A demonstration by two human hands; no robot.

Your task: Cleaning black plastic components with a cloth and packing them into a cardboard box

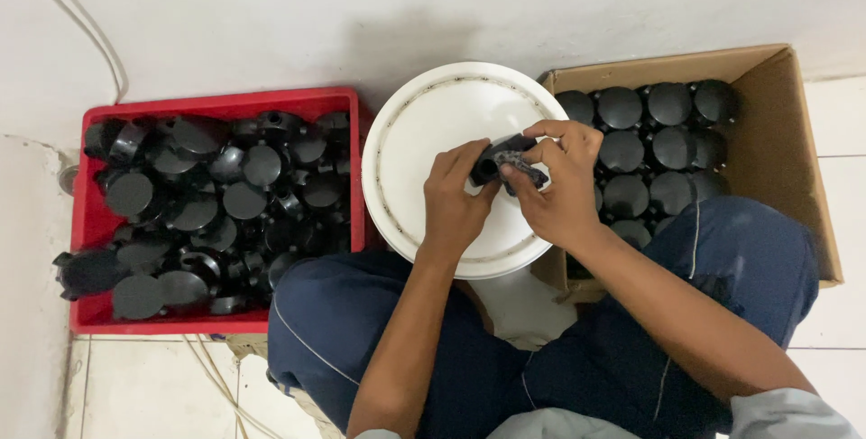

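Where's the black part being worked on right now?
In the head view, the black part is held in both hands, left hand and right hand, over the white lid, between the red crate and the cardboard box.

White tiled floor [839, 123] carries red crate [95, 222], white round lid [424, 132], cardboard box [794, 141]; thin cables [216, 376], probably, at lower left.

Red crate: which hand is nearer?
Left. The left hand is over the white lid, beside the red crate. The right hand is farther, toward the cardboard box.
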